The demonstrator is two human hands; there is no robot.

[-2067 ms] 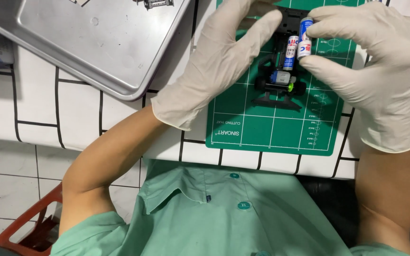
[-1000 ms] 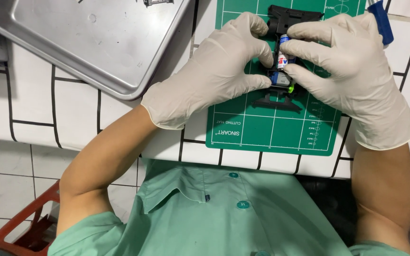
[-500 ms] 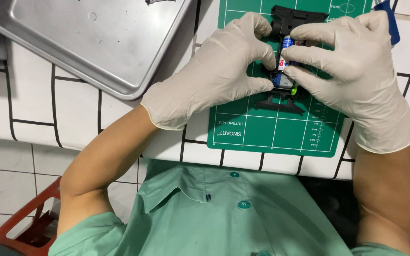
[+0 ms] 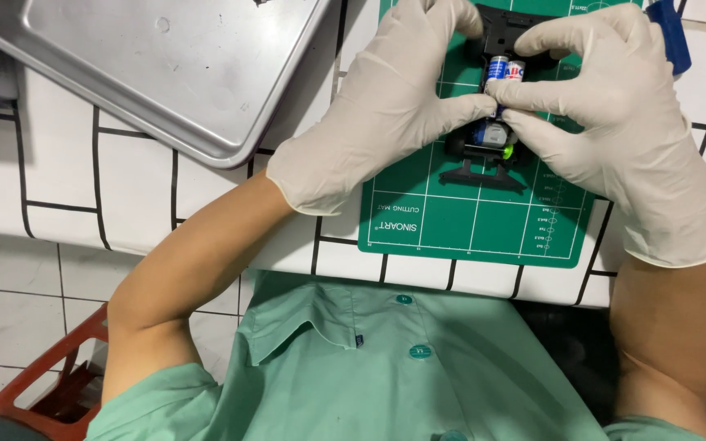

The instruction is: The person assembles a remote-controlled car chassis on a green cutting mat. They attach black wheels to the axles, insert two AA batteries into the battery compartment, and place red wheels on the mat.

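White latex gloves on both hands, working a small black plastic toy car chassis [image 4: 488,135] that sits on a green gridded cutting mat [image 4: 451,220]. Left hand [image 4: 386,106] and right hand [image 4: 606,114] meet fingertip to fingertip over the chassis, pinched together on a small cylindrical battery w/ blue-white-red label [image 4: 506,69], which lies crosswise in the chassis bay just above the pinch. Progress, judging by what shows: that battery looks seated or nearly so, w/ a second blue cell [image 4: 484,132] partly visible just below the fingertips, also in the body; whether either is fully clicked down can't be told, fingers cover the contacts. No cover or shell on the chassis yet, so closing up seems left. Vs 2.1 s ago: the right hand then held two batteries up, clear of the car; by 1.0 s ago both hands had come down onto it, and now the cell lies flat in the bay. Shiny steel tray [image 4: 165,73] sits well off to the left of the grip, on the white tiled counter [image 4: 59,163].
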